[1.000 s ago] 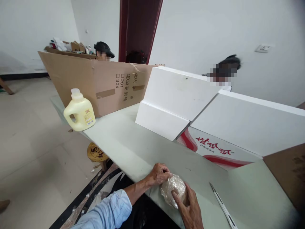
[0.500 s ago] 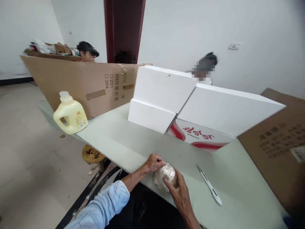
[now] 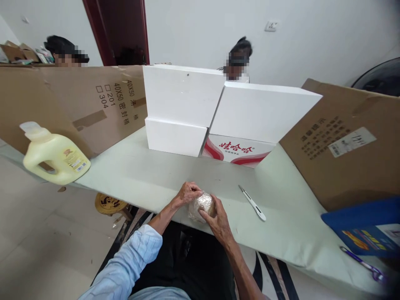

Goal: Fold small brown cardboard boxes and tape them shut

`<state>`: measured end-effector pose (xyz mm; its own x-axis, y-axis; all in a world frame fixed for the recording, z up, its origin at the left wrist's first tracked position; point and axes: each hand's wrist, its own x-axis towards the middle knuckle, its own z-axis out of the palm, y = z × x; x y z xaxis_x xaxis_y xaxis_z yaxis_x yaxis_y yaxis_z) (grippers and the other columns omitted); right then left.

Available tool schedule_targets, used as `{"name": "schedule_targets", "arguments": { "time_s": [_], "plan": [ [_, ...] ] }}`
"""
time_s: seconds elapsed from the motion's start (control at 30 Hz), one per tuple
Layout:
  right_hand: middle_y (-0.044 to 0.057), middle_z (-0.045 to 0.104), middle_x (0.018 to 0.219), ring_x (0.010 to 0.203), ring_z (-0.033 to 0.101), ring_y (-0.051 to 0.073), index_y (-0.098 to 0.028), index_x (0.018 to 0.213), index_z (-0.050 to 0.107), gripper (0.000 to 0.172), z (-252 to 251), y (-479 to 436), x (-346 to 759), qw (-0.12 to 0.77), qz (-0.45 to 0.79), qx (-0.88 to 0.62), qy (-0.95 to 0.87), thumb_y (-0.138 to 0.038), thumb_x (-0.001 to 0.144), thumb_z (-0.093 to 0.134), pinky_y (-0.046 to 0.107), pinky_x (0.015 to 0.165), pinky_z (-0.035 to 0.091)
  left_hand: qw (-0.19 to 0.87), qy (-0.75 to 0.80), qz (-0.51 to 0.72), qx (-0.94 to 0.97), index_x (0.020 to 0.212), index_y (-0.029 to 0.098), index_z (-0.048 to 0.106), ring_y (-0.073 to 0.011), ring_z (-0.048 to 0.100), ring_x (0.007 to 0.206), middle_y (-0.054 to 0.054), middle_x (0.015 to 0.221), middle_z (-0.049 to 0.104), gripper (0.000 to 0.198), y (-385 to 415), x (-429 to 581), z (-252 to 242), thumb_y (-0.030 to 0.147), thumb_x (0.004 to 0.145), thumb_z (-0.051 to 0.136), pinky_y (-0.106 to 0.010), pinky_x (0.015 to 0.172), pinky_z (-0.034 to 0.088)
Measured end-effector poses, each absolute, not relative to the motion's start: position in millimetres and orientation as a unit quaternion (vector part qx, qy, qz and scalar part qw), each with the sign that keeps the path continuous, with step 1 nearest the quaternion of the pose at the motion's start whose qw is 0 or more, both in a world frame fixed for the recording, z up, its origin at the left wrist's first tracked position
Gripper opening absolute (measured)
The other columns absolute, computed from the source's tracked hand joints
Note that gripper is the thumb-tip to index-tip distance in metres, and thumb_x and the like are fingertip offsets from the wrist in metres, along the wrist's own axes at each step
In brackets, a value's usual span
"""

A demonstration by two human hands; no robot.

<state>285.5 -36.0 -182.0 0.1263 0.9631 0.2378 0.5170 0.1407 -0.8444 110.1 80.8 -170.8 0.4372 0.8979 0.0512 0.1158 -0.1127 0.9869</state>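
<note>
A small rounded bundle [image 3: 200,207], wrapped in crinkled clear plastic, sits at the table's near edge; its contents cannot be made out. My left hand [image 3: 188,193] is closed, with its fingertips pinching the film at the bundle's upper left. My right hand [image 3: 217,216] curls round the other side, thumb in front and fingers behind. To the right of both hands lies a slim white utility knife [image 3: 252,203], touched by neither hand.
White boxes [image 3: 184,96] stand stacked ahead, one [image 3: 237,150] with red print. Large brown cartons flank the table, left [image 3: 93,96] and right [image 3: 343,146]. A yellow jug [image 3: 59,156] stands left, a blue container [image 3: 365,227] and purple-handled tool [image 3: 362,263] right. Two people are beyond.
My view has swung to the right, bringing the blue container and the purple-handled tool into sight. Both hands stay on the wrapped bundle, with little change of grip.
</note>
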Motion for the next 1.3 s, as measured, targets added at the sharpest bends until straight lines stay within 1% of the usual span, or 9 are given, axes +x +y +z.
{"name": "schedule_targets", "arguments": {
  "time_s": [0.07,0.2,0.3,0.43,0.63,0.73,0.9,1.13,1.3],
  "plan": [
    [0.013,0.06,0.147,0.137,0.057,0.033,-0.023,0.147,0.056,0.076,-182.1,-36.6,287.2,0.453,0.257,-0.611,-0.596,-0.059,0.083,0.077,0.048,0.116,0.048,0.544,0.386,0.365,0.65,0.081,0.013,0.083,-0.0185,0.064,0.083,-0.006,0.085,0.072,0.034,81.8,110.9,-170.9,0.047,0.077,0.079,-0.028,0.077,0.051],
    [0.014,0.062,0.145,0.137,0.057,0.034,-0.021,0.142,0.06,0.074,-188.2,-36.5,289.6,0.495,0.27,-0.621,-0.544,-0.062,0.083,0.077,0.05,0.118,0.046,0.559,0.406,0.371,0.621,0.099,0.011,0.081,-0.0183,0.065,0.083,-0.009,0.093,0.075,0.055,76.2,102.3,-176.2,0.062,0.089,0.064,-0.028,0.072,0.053],
    [0.014,0.062,0.144,0.136,0.057,0.035,-0.02,0.142,0.059,0.077,-193.6,-36.2,288.3,0.517,0.278,-0.632,-0.507,-0.063,0.081,0.078,0.052,0.119,0.045,0.565,0.422,0.367,0.606,0.104,0.009,0.081,-0.0182,0.065,0.078,-0.01,0.09,0.075,0.063,62.9,93.8,-181.7,0.068,0.09,0.061,-0.028,0.067,0.053],
    [0.014,0.062,0.144,0.135,0.057,0.035,-0.02,0.142,0.059,0.076,-194.8,-36.7,284.0,0.515,0.279,-0.631,-0.51,-0.064,0.082,0.078,0.052,0.117,0.046,0.54,0.433,0.384,0.611,0.103,0.01,0.084,-0.017,0.063,0.079,-0.008,0.089,0.074,0.052,48.9,90.6,-184.2,0.057,0.085,0.071,-0.026,0.069,0.05],
    [0.017,0.061,0.145,0.132,0.059,0.035,-0.019,0.148,0.054,0.08,-190.0,-36.2,290.1,0.472,0.265,-0.633,-0.554,-0.066,0.086,0.075,0.054,0.114,0.048,0.496,0.44,0.387,0.64,0.089,0.011,0.085,-0.0138,0.056,0.071,-0.003,0.077,0.067,0.031,56.8,92.7,-176.9,0.038,0.086,0.069,-0.025,0.066,0.043],
    [0.016,0.06,0.147,0.133,0.059,0.034,-0.021,0.15,0.053,0.074,-186.0,-33.0,295.7,0.471,0.237,-0.618,-0.583,-0.063,0.091,0.071,0.053,0.114,0.048,0.484,0.423,0.374,0.669,0.085,0.013,0.085,-0.013,0.054,0.07,-0.002,0.077,0.067,0.026,61.7,96.5,-169.6,0.032,0.085,0.067,-0.025,0.066,0.042],
    [0.013,0.064,0.139,0.129,0.061,0.029,-0.023,0.144,0.061,0.054,-180.4,-27.8,295.9,0.474,0.21,-0.585,-0.624,-0.053,0.099,0.064,0.048,0.113,0.049,0.471,0.397,0.352,0.704,0.08,0.014,0.084,-0.0126,0.053,0.067,-0.001,0.073,0.065,0.022,64.9,109.5,-159.6,0.029,0.083,0.067,-0.025,0.065,0.042],
    [0.012,0.067,0.127,0.118,0.065,0.029,-0.024,0.136,0.066,0.047,-183.5,-26.9,290.7,0.494,0.204,-0.582,-0.613,-0.054,0.101,0.061,0.046,0.107,0.054,0.464,0.396,0.339,0.716,0.078,0.014,0.081,-0.0132,0.055,0.068,-0.002,0.075,0.067,0.023,67.6,114.0,-158.7,0.029,0.085,0.066,-0.025,0.065,0.044],
    [0.012,0.067,0.126,0.118,0.064,0.028,-0.024,0.134,0.065,0.043,-186.1,-26.9,288.9,0.503,0.201,-0.582,-0.607,-0.051,0.101,0.062,0.045,0.107,0.053,0.479,0.388,0.33,0.715,0.094,0.014,0.082,-0.0165,0.064,0.077,-0.005,0.086,0.076,0.025,67.2,113.3,-155.8,0.03,0.086,0.064,-0.025,0.07,0.05]
  ]
}}
